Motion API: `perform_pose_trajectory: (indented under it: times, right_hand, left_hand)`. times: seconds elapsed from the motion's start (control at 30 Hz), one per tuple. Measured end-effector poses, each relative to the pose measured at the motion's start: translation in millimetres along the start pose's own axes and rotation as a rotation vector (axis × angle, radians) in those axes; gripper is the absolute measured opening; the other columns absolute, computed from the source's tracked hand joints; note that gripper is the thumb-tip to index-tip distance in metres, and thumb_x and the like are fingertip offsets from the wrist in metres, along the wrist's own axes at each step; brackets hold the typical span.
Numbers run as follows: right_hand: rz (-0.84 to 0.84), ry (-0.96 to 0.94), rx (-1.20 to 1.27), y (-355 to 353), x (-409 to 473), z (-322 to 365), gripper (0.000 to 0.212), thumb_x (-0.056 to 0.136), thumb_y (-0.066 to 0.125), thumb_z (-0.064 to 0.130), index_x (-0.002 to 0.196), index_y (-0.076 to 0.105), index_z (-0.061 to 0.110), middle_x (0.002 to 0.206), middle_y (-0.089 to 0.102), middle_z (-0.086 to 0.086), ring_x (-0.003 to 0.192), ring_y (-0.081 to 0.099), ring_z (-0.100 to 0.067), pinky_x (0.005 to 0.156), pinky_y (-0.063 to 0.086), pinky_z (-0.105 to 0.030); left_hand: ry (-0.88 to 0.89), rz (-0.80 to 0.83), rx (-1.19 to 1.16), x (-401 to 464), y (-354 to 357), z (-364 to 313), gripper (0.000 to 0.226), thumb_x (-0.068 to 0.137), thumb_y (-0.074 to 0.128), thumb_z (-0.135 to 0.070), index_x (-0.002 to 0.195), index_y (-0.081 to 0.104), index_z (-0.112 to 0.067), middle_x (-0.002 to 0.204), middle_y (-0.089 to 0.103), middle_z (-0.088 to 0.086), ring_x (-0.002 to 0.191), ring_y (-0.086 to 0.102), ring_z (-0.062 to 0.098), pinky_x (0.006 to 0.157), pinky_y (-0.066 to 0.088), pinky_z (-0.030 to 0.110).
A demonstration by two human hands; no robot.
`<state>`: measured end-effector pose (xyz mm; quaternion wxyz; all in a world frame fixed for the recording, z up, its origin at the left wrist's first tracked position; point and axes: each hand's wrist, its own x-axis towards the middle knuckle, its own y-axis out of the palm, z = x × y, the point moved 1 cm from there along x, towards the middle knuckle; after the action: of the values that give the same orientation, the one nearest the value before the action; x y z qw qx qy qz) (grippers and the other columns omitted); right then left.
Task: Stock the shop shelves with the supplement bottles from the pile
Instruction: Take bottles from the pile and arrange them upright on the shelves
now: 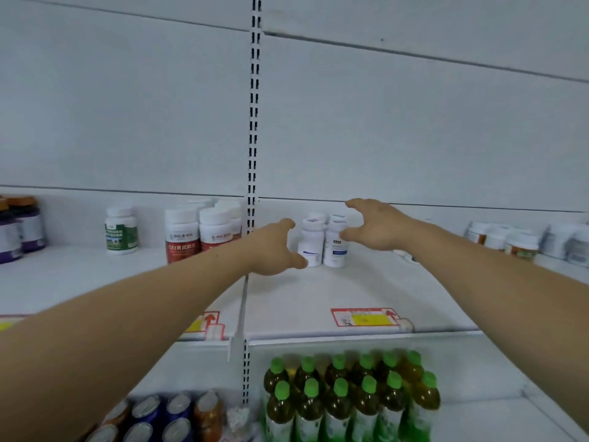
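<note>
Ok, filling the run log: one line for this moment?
left hand open | right hand open | flanking white bottles on shelf | contact unclear

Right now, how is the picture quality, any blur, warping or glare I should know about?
Head view: lighting is flat and even, with no harsh glare; wide-angle warping bends the shelf edge and back-panel seams; the image is soft, so labels on the white bottles between the left hand and right hand are unreadable, and the green-capped drinks below look smeared.

White shelving [318, 291], slotted upright [254, 122]
</note>
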<state>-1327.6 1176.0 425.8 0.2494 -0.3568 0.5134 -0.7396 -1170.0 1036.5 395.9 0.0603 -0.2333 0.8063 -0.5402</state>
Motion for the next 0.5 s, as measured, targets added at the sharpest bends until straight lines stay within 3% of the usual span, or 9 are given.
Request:
perform_pose_trajectory:
  times: [0.2,0.37,0.5]
  right_hand:
    - [0.068,-0.135,0.084,23,27,-40,0.082,0.086,0.064,0.041,0.151,0.019,0.023,0.154,0.026,-0.004,0.135,0.035,-0.023,0.099,0.034,-0.031]
    - [0.061,-0.242,0.219,36,36,-47,0.075,0.080,0.068,0.047,0.144,0.031,0.030,0.140,0.038,-0.003,0.119,0.046,-0.022,0.090,0.038,-0.032]
    - [0.070,-0.277,0.283,41,38,-49,0.065,0.084,0.067,0.040,0.140,0.036,0.027,0.131,0.044,-0.004,0.103,0.047,-0.017,0.085,0.038,-0.030]
  left_hand:
    - [-0.233,-0.064,-0.227,43,38,-16,0.083,0.084,0.068,-0.030,0.148,0.016,-0.019,0.143,0.042,0.006,0.119,0.048,0.024,0.088,0.037,0.030]
    - [-0.229,-0.132,-0.351,54,54,-23,0.070,0.083,0.065,-0.012,0.142,0.030,-0.023,0.130,0.053,0.002,0.106,0.053,0.017,0.087,0.039,0.028]
    - [-0.238,-0.184,-0.344,59,57,-25,0.061,0.083,0.063,-0.011,0.138,0.037,-0.019,0.118,0.055,0.000,0.102,0.054,0.018,0.085,0.040,0.028]
